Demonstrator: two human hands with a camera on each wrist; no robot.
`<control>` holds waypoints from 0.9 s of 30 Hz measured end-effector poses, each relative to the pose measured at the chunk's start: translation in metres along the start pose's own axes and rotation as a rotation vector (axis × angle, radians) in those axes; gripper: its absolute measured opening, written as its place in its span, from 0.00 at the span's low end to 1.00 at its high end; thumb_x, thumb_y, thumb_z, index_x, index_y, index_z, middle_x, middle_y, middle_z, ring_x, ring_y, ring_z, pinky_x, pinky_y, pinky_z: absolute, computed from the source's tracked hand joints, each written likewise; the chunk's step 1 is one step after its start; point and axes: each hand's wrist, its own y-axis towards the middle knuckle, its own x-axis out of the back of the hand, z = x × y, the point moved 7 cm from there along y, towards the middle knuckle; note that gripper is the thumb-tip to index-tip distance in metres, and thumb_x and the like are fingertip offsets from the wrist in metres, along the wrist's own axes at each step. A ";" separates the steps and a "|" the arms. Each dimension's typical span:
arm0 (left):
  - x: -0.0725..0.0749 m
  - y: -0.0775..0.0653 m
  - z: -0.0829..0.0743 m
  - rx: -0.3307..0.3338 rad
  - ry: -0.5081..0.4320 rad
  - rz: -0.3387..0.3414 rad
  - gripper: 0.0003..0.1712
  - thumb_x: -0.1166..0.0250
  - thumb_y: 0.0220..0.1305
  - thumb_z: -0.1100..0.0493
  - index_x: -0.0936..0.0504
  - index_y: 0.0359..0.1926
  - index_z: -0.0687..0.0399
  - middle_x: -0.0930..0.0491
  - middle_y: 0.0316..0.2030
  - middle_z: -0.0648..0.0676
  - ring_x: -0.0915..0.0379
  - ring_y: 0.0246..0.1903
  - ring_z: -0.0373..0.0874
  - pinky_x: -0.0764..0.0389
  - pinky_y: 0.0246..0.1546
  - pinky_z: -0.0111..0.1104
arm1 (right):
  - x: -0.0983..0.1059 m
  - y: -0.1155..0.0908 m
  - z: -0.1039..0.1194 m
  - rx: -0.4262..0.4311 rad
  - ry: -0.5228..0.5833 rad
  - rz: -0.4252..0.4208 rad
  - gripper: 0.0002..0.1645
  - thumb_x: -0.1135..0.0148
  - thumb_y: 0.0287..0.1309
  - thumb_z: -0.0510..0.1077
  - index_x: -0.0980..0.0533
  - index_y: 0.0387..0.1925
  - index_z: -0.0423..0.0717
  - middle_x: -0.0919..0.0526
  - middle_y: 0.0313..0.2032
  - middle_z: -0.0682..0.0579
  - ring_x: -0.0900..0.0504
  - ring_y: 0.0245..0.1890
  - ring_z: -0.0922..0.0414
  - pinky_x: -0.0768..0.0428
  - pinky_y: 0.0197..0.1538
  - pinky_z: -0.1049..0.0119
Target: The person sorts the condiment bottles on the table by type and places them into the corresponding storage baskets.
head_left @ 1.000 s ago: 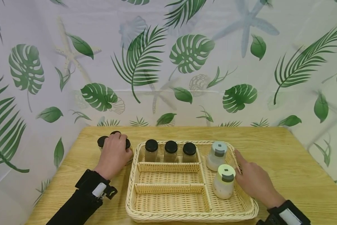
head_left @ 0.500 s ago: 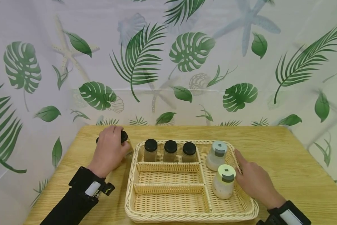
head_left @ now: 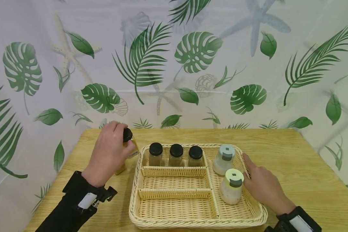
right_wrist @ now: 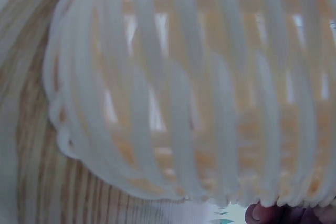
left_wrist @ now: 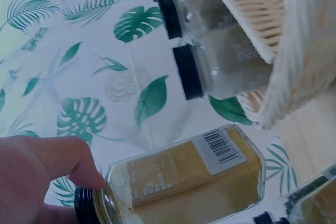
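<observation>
Risen, left grip (head_left: 107,148) pinches a jar (left_wrist: 189,184) (barcode (left_wrist: 224,146) sharp only from left wrist); right grip (head_left: 263,186) holds basket (head_left: 200,223).

Beyond the left grip (head_left: 108,149), a white cloth (head_left: 211,109) shows printed green leaves (head_left: 198,51), 1 blue starfish (head_left: 257,21) and shells (head_left: 136,27); beneath the grip lies a wood-grain tabletop (head_left: 295,161).

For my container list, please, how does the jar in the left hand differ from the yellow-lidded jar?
The held jar looks brownish inside; the yellow-lidded jar looks whitish. The held jar is straight-sided, while the yellow-lidded jar widens downward. The held jar is in the left hand; the yellow-lidded jar stands in the basket. Both are lidded and see-through.
</observation>
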 end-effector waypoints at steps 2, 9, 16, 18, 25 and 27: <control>0.005 0.000 -0.006 -0.014 -0.001 -0.007 0.18 0.38 0.52 0.66 0.21 0.46 0.72 0.23 0.42 0.64 0.29 0.40 0.57 0.20 0.40 0.47 | 0.000 0.000 0.000 0.000 0.001 -0.001 0.41 0.47 0.69 0.42 0.49 0.78 0.39 0.34 0.13 0.52 0.37 0.12 0.58 0.41 0.17 0.63; 0.017 -0.003 -0.030 -0.065 -0.017 0.000 0.16 0.38 0.53 0.65 0.20 0.43 0.70 0.23 0.42 0.63 0.28 0.41 0.55 0.20 0.40 0.43 | 0.000 0.000 0.000 -0.002 0.011 -0.006 0.41 0.47 0.69 0.42 0.48 0.78 0.38 0.35 0.12 0.53 0.39 0.11 0.59 0.42 0.17 0.63; 0.017 -0.006 -0.053 -0.087 -0.039 0.060 0.18 0.36 0.54 0.63 0.20 0.46 0.67 0.23 0.43 0.60 0.28 0.43 0.53 0.21 0.41 0.41 | 0.000 0.000 -0.001 0.002 0.016 -0.011 0.41 0.47 0.69 0.42 0.48 0.78 0.38 0.36 0.12 0.54 0.41 0.11 0.60 0.43 0.16 0.64; 0.015 -0.007 -0.060 -0.094 -0.044 0.072 0.20 0.35 0.54 0.62 0.20 0.48 0.67 0.23 0.45 0.60 0.27 0.45 0.53 0.20 0.42 0.40 | 0.000 0.000 -0.001 0.003 0.018 -0.010 0.41 0.47 0.69 0.42 0.48 0.78 0.38 0.36 0.11 0.54 0.41 0.11 0.60 0.43 0.16 0.64; 0.005 -0.009 -0.082 -0.166 -0.040 0.100 0.19 0.33 0.54 0.61 0.18 0.47 0.66 0.22 0.46 0.59 0.26 0.45 0.52 0.20 0.40 0.36 | 0.000 0.000 -0.001 -0.002 0.025 -0.002 0.41 0.47 0.69 0.43 0.49 0.78 0.38 0.37 0.11 0.55 0.41 0.11 0.60 0.42 0.16 0.64; 0.001 -0.010 -0.088 -0.190 -0.039 0.108 0.18 0.33 0.54 0.61 0.18 0.46 0.65 0.22 0.45 0.58 0.27 0.44 0.50 0.21 0.39 0.35 | 0.000 0.000 -0.001 -0.001 0.024 -0.002 0.41 0.48 0.69 0.43 0.49 0.78 0.39 0.37 0.11 0.55 0.42 0.11 0.60 0.43 0.16 0.65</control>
